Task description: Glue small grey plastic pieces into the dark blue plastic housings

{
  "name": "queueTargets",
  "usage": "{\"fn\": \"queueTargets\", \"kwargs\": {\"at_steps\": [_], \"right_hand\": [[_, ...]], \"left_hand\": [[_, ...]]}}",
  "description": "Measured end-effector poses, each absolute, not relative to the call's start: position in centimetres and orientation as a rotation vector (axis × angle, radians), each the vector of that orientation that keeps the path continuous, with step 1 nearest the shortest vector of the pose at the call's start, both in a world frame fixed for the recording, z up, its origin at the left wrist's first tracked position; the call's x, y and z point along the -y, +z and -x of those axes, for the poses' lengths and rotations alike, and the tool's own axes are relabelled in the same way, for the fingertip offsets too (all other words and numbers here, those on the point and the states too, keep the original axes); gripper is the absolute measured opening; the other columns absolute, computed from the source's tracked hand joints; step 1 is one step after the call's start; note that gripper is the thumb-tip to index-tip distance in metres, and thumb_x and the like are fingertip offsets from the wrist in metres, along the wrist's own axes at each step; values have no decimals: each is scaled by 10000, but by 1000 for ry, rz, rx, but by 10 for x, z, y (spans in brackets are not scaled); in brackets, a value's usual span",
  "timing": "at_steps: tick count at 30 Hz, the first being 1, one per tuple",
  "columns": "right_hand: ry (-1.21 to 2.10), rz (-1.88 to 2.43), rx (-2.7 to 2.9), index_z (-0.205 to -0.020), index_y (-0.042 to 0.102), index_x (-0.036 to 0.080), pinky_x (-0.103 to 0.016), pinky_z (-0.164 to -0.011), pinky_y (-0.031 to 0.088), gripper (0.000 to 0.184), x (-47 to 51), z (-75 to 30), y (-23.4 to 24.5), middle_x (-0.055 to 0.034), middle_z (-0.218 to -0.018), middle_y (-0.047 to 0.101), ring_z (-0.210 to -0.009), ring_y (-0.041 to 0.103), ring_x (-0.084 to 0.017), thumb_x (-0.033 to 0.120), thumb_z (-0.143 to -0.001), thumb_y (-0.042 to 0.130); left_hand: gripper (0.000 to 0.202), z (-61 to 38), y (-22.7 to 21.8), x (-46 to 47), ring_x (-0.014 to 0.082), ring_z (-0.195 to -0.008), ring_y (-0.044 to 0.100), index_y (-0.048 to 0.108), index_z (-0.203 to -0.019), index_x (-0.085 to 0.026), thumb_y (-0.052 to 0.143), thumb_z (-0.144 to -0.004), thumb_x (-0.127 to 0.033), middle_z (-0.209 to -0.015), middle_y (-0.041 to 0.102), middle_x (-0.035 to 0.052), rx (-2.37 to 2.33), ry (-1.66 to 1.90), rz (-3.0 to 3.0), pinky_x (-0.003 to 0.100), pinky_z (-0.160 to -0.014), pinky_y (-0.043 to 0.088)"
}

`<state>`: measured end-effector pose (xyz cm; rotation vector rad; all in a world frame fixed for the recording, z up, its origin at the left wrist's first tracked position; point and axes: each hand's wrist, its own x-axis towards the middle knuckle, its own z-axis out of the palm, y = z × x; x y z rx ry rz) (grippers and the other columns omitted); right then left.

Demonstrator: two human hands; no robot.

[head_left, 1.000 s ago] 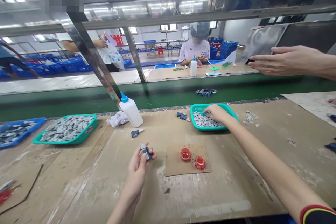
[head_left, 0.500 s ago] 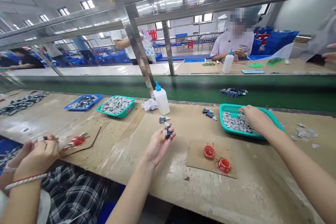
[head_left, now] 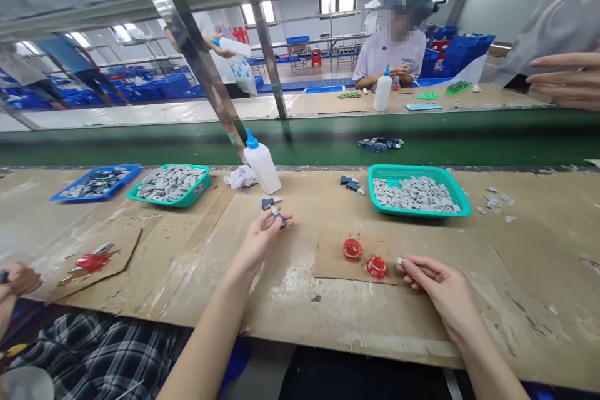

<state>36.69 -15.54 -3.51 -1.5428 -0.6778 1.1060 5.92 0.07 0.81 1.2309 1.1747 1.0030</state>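
Dark plastic part [head_left: 278, 217], long axis slanting down-right, left hand [head_left: 260, 240] pinching it (fingertips [head_left: 284, 219] only)

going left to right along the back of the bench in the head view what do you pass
blue tray of dark pieces → teal tray of grey pieces → white glue bottle with blue cap → small dark parts → teal basket of grey pieces → loose grey pieces
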Motion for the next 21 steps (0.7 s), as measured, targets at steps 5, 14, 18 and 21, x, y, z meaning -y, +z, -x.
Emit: {"fn": "queueTargets", "kwargs": {"at_steps": [5,14,18,21], "right_hand": [[1062,1461,685,-809,716,147,-282,-586,523,338,157,-353,-28,-95,-751,744,-640,650,-184,452,-681,787],[1034,1472,812,-779,721,159,-321,-669,554,314,150,-345,-29,-92,-758,753,-736,709,-238,461,-705,762],[1029,1464,826,-787,727,154,-354,-711,559,328,149,-344,-33,-102,-781,756,-732,706,-242,467,-696,767],[1022,1465,838,-790,727,155,-349,-711,554,323,149,-344,-35,-99,-789,756,-736,702,-236,462,-700,766]], "left_hand": [[519,-55,-8,-21,305,-1112,590,467,-1298,-140,570,-812,-290,-1182,632,175,-1401,1005,-1598,517,-1020,372],[485,-64,-12,-18,352,-1269,406,546,-1229,-157,469,-754,-101,-1257,542,159,-1574,948,-2228,525,-1093,254],[431,-77,-2,-23,333,-1228,432,550,-1220,-157,437,-806,-118,-1243,521,159,-1524,915,-2396,501,-1066,297],[403,-98,3,-39,307,-1191,470,557,-1209,-151,422,-831,-119,-1238,526,155,-1396,842,-2506,460,-1036,341]]}}
